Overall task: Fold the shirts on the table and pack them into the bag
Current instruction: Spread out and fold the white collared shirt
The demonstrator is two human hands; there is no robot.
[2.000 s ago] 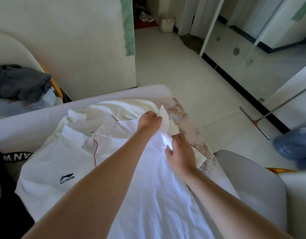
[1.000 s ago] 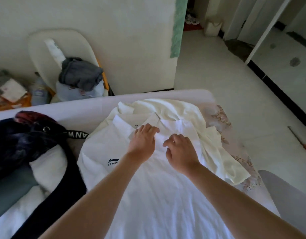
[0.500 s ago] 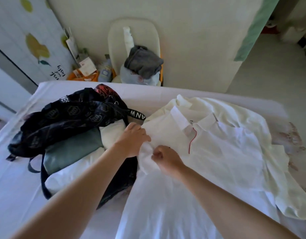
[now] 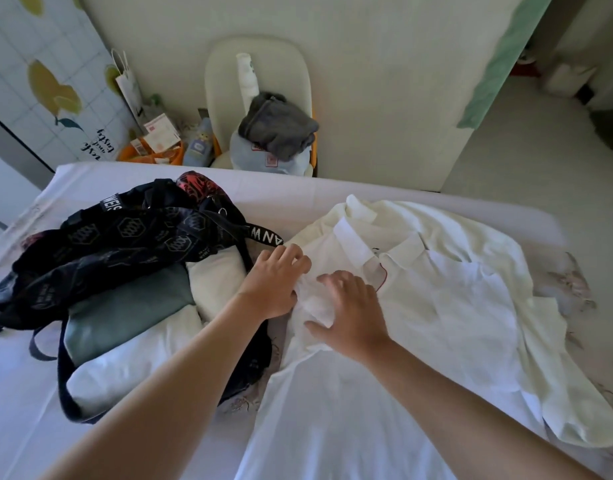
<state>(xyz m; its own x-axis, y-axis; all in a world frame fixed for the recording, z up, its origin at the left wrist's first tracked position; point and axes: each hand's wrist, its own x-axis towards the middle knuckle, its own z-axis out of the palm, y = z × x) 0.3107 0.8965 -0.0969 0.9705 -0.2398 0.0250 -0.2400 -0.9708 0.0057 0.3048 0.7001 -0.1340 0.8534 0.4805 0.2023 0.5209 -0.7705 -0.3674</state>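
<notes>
Pressing white shirt (image 4: pixel 454 323) beside bag (image 4: pixel 125 233), left hand (image 4: pixel 275 280) pinching its sleeve, right hand (image 4: pixel 350 317) flat alongside

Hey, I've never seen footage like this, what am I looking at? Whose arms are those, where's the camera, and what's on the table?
There is no machine: these are a person's two bare arms, filmed by a wide-angle camera worn on the head, looking forward and down. It is the only view. On the table lies a white shirt spread over a cream shirt. Left of them sits an open black bag with folded clothes inside. The right hand presses flat, fingers spread, on the white shirt's bunched sleeve. The left hand touches the shirt's shoulder edge; whether it grips the cloth is unclear. Behind the table stands a chair holding a grey garment.
</notes>
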